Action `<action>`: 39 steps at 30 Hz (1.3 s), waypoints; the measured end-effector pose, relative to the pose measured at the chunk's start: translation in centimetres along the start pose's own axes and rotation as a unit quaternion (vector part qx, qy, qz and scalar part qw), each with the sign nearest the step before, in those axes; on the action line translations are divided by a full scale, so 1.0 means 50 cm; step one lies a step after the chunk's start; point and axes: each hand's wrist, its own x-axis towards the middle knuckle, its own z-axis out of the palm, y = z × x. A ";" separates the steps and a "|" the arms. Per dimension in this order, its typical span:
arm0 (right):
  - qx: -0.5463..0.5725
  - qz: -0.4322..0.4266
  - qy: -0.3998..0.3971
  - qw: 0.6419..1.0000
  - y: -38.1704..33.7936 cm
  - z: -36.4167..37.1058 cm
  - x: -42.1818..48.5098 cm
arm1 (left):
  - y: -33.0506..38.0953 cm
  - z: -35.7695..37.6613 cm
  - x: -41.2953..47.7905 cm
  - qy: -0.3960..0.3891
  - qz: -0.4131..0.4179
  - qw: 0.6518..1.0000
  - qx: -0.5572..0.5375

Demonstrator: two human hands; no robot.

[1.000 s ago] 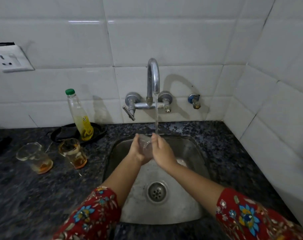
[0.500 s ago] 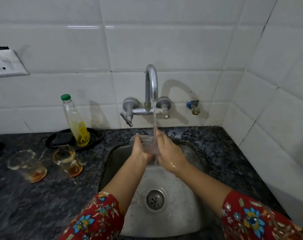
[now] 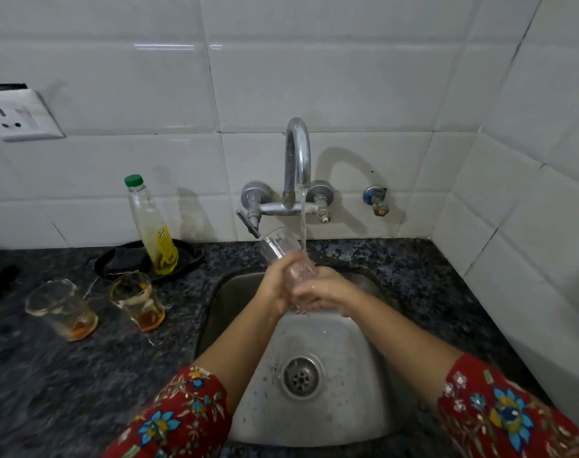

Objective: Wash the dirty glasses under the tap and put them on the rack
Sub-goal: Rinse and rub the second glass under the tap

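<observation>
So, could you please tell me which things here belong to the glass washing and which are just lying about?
Job: clear glass held by left hand and right hand, running tap, sink, dirty glass, second dirty glass.
Lying about: green-capped bottle, black dish, wall socket, spare valve.

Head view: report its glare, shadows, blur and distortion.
Head view: glare streak on a wall tile; head view: tap and bottle throw shadows rightward; head view: countertop smeared at the bottom, tile lines bowed by the wide lens.

two glasses [image 3: 96, 305] left of sink [image 3: 374, 375]
</observation>
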 end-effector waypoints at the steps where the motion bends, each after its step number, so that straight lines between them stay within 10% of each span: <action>1: -0.119 -0.031 0.094 0.988 0.009 0.014 0.009 | -0.008 0.008 0.004 0.058 0.037 0.997 0.030; 4: -0.202 -0.085 0.177 0.960 0.026 0.039 0.013 | -0.001 0.019 0.005 0.091 0.073 0.991 0.072; 6: 0.006 -0.053 0.009 0.999 0.029 0.021 0.000 | 0.019 0.007 -0.011 -0.008 0.021 1.000 0.022; 9: 0.199 0.033 -0.197 0.959 0.050 -0.015 -0.027 | 0.023 -0.016 -0.020 -0.075 -0.021 0.996 -0.051; 15: 0.043 -0.060 0.046 0.996 0.096 0.032 -0.014 | -0.024 0.013 -0.025 0.065 0.094 0.987 0.110; 20: 0.211 0.029 -0.190 0.958 0.099 -0.011 -0.039 | 0.011 -0.017 -0.020 -0.082 -0.021 0.995 0.056; 26: 0.073 -0.058 0.031 0.995 0.110 0.036 -0.028 | -0.016 -0.004 -0.022 0.062 0.104 0.978 0.170; 30: 0.249 -0.026 -0.198 0.948 0.131 0.004 -0.038 | 0.013 -0.030 -0.024 -0.140 0.024 0.970 0.199; 35: 0.150 -0.053 -0.034 0.987 0.117 0.028 -0.028 | -0.002 -0.027 -0.024 -0.058 0.092 0.974 0.198; 39: 0.258 0.000 -0.192 0.947 0.111 0.018 -0.036 | 0.013 -0.042 -0.023 -0.182 0.017 0.977 0.110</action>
